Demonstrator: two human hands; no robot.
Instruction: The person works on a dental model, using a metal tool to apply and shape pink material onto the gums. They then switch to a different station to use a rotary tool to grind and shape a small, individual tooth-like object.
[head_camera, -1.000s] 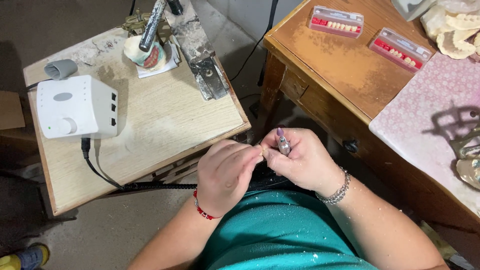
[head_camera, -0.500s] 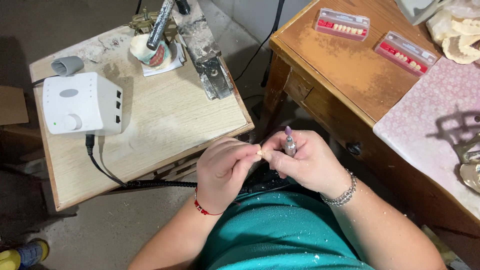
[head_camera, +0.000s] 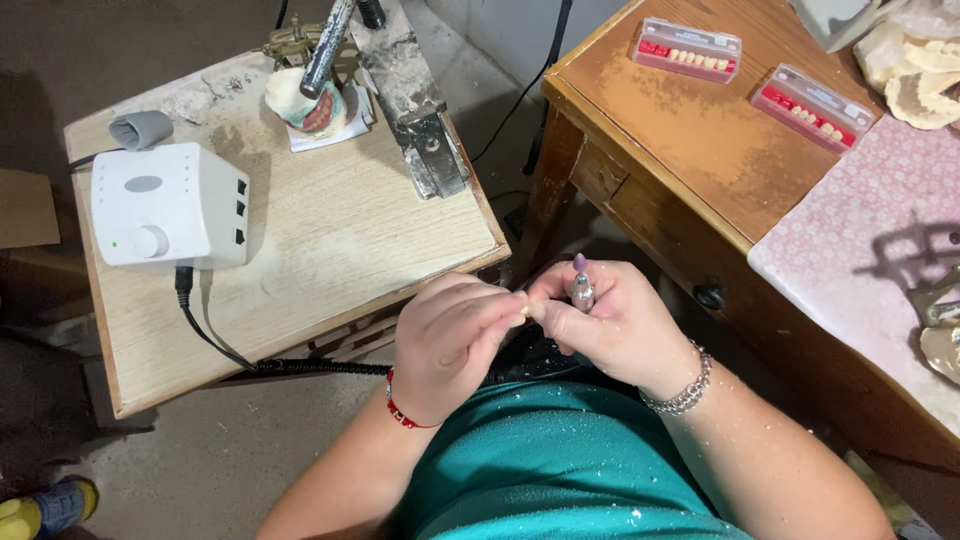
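Purple-tipped and slim, the handpiece (head_camera: 580, 283) stands in her curled right hand (head_camera: 618, 325), over her lap between the two tables. Her left hand (head_camera: 452, 340) pinches something tiny (head_camera: 522, 309) against it, too small to make out. Two clear trays (head_camera: 688, 49) on the brown desk (head_camera: 700, 150) hold rows of false teeth.

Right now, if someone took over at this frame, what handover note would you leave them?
Left hand: fingertips pinch a small pale piece, too small to identify.
Right hand: grips a slim handpiece, tip up, close beside the piece.
Both hands are over the lap, between the small table and the desk.
White control box sits on the small table, cable plugged in. Two tooth trays lie on the desk.
Done or left: cannot be judged; the piece is mostly hidden.
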